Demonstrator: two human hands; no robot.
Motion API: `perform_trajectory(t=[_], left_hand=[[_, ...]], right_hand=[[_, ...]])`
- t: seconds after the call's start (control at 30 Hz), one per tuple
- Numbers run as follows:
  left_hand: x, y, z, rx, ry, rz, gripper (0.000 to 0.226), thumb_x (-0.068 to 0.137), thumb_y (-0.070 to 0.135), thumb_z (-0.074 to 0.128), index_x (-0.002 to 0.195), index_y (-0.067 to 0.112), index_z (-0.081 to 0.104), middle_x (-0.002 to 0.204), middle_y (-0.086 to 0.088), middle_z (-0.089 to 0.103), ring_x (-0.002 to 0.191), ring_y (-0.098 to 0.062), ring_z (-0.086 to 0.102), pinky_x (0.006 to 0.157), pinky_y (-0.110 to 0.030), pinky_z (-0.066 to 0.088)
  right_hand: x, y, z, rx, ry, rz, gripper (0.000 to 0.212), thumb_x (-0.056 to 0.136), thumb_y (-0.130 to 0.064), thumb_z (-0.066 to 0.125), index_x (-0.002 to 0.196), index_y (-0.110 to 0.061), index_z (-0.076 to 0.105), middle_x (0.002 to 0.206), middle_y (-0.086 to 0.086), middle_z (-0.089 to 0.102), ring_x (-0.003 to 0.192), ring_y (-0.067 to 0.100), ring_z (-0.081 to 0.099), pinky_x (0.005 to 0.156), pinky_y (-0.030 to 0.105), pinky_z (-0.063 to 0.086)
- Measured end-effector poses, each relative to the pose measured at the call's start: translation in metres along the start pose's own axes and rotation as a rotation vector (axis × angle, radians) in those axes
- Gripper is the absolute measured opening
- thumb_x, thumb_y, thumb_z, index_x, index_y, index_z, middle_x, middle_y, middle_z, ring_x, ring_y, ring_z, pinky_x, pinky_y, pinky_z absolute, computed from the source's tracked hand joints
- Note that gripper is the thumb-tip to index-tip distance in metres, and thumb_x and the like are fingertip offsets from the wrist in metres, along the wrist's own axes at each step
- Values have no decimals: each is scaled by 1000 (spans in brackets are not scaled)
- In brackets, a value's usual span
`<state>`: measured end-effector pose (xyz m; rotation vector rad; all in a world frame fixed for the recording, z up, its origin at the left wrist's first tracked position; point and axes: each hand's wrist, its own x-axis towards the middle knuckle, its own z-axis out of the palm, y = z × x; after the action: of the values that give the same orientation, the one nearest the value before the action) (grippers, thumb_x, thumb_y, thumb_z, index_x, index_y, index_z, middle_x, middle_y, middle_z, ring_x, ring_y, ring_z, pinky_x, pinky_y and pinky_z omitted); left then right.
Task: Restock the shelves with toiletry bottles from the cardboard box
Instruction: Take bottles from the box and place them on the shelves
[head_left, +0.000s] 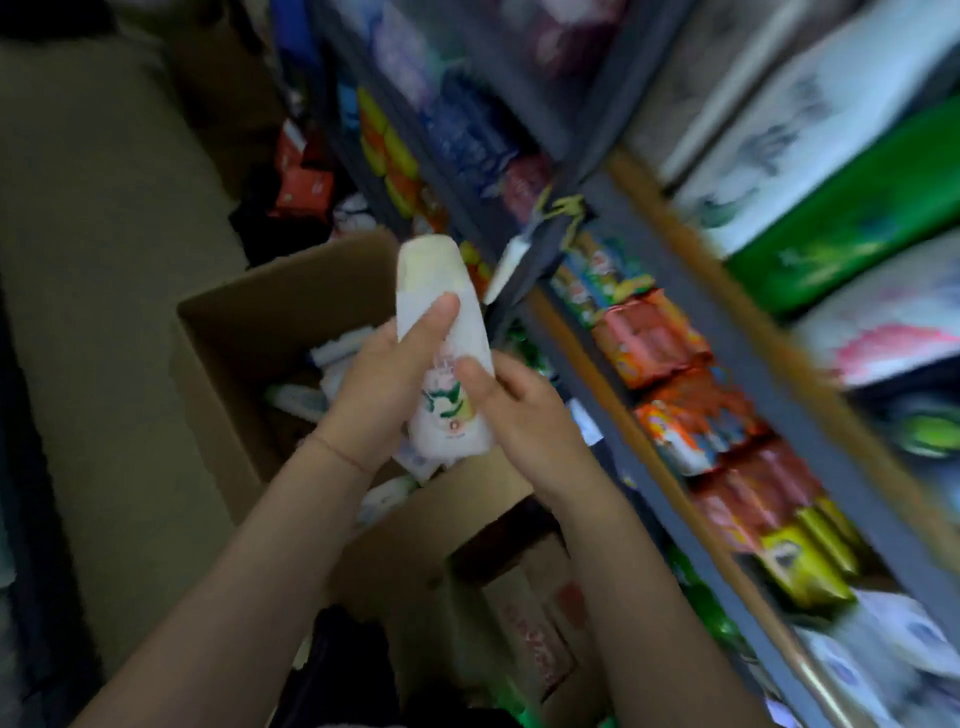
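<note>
head view: both hands are clamped on one white toiletry bottle (449, 358), held up above the open cardboard box (249, 332). the left hand (384, 384) wraps the bottle's side with its fingers reaching up toward the cap end; the right hand (519, 405) grips the lower part, thumb laid across the printed label. more pale bottles lie jumbled inside the box below. the shelves (613, 218) stand just to the right, packed with orange, yellow and green packets, all smeared by blur. by my reckoning the step in hand is carrying a bottle taken from the box toward the shelving. next it calls for finding a free slot among like bottles, which i cannot make out here, and setting this one upright with its label outward.
</note>
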<state>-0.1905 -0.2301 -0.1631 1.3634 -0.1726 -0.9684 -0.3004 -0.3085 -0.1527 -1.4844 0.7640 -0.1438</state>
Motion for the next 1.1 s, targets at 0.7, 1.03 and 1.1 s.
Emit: perform_trajectory(t=[0.7, 1.03, 1.1], left_hand=[[-227, 67, 402, 714, -657, 1374, 43, 89, 28, 52, 128, 15, 63, 136, 0, 56, 130, -17, 46, 112, -38, 35], [-215, 63, 415, 836, -565, 1518, 31, 83, 23, 59, 112, 15, 67, 118, 2, 60, 117, -15, 48, 97, -36, 40], [-214, 62, 415, 835, -567, 1516, 29, 83, 23, 60, 109, 14, 67, 115, 2, 60, 116, -17, 49, 96, -37, 42]], right_hand=[[-403, -130, -320, -405, 1452, -624, 34, 71, -27, 85, 100, -18, 69, 98, -2, 70, 91, 9, 66, 80, 19, 52], [-383, -164, -386, -488, 1186, -223, 45, 74, -32, 84, 110, -14, 65, 104, 3, 72, 84, 19, 72, 73, 37, 62], [-378, -170, -391, -479, 1176, -183, 44, 75, -32, 84, 109, -13, 65, 103, 4, 72, 82, 21, 72, 74, 39, 62]])
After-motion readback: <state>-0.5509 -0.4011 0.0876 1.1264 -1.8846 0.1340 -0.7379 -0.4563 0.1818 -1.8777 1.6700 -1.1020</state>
